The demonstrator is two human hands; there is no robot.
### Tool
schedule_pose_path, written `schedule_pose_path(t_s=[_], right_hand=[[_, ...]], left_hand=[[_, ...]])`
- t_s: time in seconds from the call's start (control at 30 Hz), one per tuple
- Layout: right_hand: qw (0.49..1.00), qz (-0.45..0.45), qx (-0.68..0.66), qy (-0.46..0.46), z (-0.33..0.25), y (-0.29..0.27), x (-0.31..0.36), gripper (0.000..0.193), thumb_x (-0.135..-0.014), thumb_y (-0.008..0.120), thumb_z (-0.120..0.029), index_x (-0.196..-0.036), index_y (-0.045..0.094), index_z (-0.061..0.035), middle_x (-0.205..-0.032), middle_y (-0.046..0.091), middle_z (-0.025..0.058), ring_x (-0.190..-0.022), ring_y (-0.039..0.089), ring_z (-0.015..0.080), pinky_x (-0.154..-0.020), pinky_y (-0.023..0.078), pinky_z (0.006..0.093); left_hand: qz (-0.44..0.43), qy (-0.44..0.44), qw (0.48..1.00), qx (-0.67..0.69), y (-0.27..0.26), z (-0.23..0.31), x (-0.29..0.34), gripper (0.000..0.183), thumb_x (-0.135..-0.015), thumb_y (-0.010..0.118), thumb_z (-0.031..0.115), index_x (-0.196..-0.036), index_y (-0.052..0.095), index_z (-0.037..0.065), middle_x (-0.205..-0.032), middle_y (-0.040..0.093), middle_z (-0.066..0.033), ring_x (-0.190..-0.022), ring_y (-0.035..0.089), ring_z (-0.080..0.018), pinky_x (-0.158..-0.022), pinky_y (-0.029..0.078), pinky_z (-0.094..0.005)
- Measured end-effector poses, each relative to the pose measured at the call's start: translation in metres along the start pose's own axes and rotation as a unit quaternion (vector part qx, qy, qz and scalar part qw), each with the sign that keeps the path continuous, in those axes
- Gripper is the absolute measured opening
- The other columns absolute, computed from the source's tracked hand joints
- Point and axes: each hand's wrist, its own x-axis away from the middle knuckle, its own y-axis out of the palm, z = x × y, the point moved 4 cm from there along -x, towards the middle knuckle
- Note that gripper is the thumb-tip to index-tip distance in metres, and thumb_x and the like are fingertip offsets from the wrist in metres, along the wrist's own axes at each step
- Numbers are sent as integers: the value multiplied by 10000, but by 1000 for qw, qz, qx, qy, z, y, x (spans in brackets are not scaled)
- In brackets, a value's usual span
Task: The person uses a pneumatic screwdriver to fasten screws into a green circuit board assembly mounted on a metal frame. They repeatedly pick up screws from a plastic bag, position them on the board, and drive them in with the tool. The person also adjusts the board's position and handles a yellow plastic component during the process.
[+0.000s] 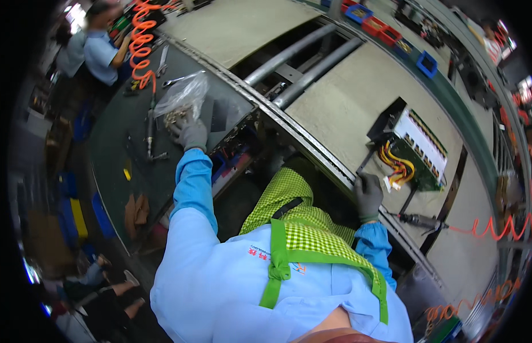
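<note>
My left hand (191, 135), in a grey glove, is at the opening of a clear plastic bag (191, 91) on the dark green side table. Its fingers stretch apart over a heap of small brass-coloured metal parts (175, 116), too small to name. My right hand (369, 196), gloved alike, is curled closed at the edge of the pale work surface, by the end of a dark bar (366, 160). What it grips, if anything, is hidden. Beyond it stands a white and black electrical unit (423, 140) with a bundle of yellow, red and black wires (396, 166).
A pneumatic driver (150, 131) on an orange coiled hose (142, 43) lies left of the bag, near wrenches (163, 60). A second driver (420, 220) lies right of my right hand. Metal rollers (291, 54) cross the gap ahead. Small bins (373, 26) line the far side.
</note>
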Motion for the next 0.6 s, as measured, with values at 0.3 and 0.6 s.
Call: schedule_pose_path(t_s=[0.3, 0.6], right_hand=[[993, -59, -87, 56, -6, -11, -2, 209, -815, 622, -217, -962, 629, -70, -864, 615, 138, -785, 610, 327, -699, 496, 397], [952, 194, -167, 166, 28, -133, 81, 199, -811, 633, -103, -982, 617, -2, -805, 597, 91, -736, 600, 202, -691, 481, 310]], left_hand=[[-33, 138, 990, -13, 36, -33, -62, 527, -858, 451, 239, -1365, 376, 113, -1357, 410, -248, -1266, 351, -440, -1024, 315, -517], [-95, 388, 833, 382, -83, 170, 83, 421, -814, 630, 201, -1188, 521, 40, -1254, 482, -213, -1168, 464, -367, -997, 371, -416]])
